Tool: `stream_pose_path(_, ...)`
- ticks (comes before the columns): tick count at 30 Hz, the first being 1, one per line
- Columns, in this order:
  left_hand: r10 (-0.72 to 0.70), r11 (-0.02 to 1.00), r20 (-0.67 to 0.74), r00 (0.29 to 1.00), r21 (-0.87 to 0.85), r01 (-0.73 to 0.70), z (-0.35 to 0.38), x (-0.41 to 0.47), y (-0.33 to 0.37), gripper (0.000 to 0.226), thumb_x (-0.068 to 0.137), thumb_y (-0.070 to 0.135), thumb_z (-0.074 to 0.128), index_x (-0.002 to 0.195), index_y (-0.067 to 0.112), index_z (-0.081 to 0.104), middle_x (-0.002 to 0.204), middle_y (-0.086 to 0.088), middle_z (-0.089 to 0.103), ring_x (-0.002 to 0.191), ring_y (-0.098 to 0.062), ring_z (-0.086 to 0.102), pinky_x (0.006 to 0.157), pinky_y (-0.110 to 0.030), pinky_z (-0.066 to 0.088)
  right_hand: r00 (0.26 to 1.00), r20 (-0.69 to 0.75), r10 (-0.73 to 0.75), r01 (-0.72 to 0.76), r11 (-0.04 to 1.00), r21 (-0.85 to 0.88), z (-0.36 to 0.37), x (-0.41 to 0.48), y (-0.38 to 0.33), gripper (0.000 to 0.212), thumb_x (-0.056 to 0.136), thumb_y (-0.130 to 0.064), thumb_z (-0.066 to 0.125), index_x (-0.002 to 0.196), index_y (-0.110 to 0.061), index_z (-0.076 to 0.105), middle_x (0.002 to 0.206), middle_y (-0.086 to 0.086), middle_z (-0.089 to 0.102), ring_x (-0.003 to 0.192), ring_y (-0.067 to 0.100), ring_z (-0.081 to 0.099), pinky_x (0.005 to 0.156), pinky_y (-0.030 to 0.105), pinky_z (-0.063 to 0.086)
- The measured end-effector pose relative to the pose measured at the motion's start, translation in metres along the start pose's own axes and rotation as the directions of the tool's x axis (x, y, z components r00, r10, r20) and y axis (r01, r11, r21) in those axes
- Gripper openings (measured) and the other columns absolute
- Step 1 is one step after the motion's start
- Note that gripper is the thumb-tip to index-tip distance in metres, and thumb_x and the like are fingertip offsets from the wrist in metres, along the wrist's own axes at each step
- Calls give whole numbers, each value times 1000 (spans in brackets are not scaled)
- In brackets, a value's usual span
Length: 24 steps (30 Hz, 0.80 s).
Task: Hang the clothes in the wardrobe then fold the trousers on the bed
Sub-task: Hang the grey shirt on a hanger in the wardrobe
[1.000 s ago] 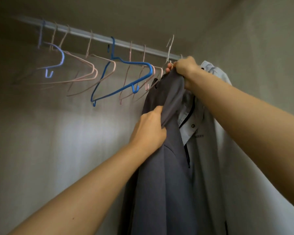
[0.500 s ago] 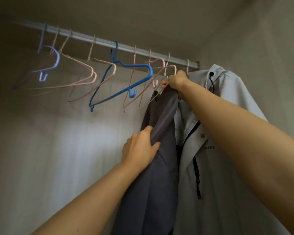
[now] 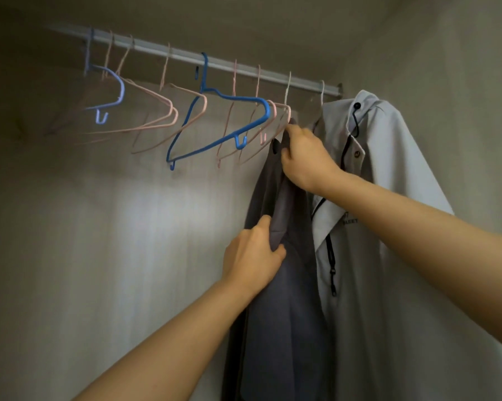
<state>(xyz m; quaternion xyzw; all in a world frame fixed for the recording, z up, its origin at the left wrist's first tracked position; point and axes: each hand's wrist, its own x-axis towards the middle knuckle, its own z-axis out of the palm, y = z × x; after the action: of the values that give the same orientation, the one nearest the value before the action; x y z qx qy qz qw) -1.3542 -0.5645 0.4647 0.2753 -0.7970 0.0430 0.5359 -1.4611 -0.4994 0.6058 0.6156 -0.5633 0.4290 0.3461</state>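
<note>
**A:** From the head camera, what has moved?

**B:** The right hand point(image 3: 304, 157) has come down below the rail point(image 3: 186, 55), still gripping the top of the dark grey garment point(image 3: 284, 314).

**A:** And the left hand point(image 3: 252, 259)?

**B:** It pinches the garment's edge lower down. The garment hangs in the wardrobe, between empty pink hangers point(image 3: 172, 112), a blue hanger point(image 3: 241, 97) and a pale grey jacket point(image 3: 388, 198).

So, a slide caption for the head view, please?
Left-hand grip and right-hand grip hold a dark grey garment under the wardrobe rail, beside a pale jacket.
</note>
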Motion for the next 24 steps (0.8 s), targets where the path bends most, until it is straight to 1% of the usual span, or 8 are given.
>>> stream_pose_path(3,-15,999,32,999,-28,16,-7,-31,0,21,88,29,59,105,18,52,86,-6,66,76,-30,62,66,-44,55,1000,17,-17,19,995,-94,5,-42,-9,55,97,-17,43,148,-7,26,143,18,36,120,38,47,94,46,45)
stream_pose_path(7,-42,998,116,992,-47,48,-15,-80,-8,16,90,27,58,100,15,53,86,-7,66,77,-30,63,66,-46,54,999,43,29,-23,992,-125,15,-96,-24,61,96,-20,45,151,-9,20,146,17,31,124,38,44,92,50,47)
stream_pose_path(9,-63,996,155,986,-57,73,-23,-106,-11,14,90,26,57,99,15,56,84,-6,66,76,-27,63,66,-46,54,996,71,52,-41,989,-142,18,-123,-30,60,97,-22,45,151,-11,21,149,16,28,126,38,43,92,49,47)
stream_pose_path(13,-126,988,211,969,-61,141,-43,-154,-19,17,86,37,51,87,21,56,77,-1,65,70,-25,63,63,-45,54,995,92,34,-21,990,-140,17,-180,-45,53,98,-25,42,149,-17,27,145,12,32,121,37,45,80,46,48)
stream_pose_path(16,-196,981,263,945,46,190,-63,-186,-26,22,90,44,52,99,27,62,82,8,68,70,-18,66,68,-38,56,990,138,4,15,991,-135,15,-220,-59,53,99,-26,43,149,-17,28,147,9,34,125,33,42,83,44,47)
stream_pose_path(18,-242,969,270,932,125,215,-80,-206,-30,21,94,41,54,108,29,63,87,10,68,72,-13,64,71,-33,55,985,170,-31,51,992,-119,16,-244,-68,52,99,-27,43,148,-15,30,144,7,38,125,30,43,85,41,47)
stream_pose_path(21,-306,945,229,924,191,266,-103,-232,-30,21,95,40,52,111,32,63,87,15,66,74,-9,63,70,-28,51,975,216,-59,70,997,-44,21,-276,-81,50,100,-28,42,147,-13,35,140,6,45,126,26,43,87,37,46)
stream_pose_path(24,-359,919,217,908,253,303,-119,-259,-26,21,95,40,51,113,34,61,85,17,64,75,-8,63,72,-29,52,956,268,-118,113,993,34,32,-305,-95,47,99,-26,46,143,-10,43,134,8,52,127,26,44,91,36,46)
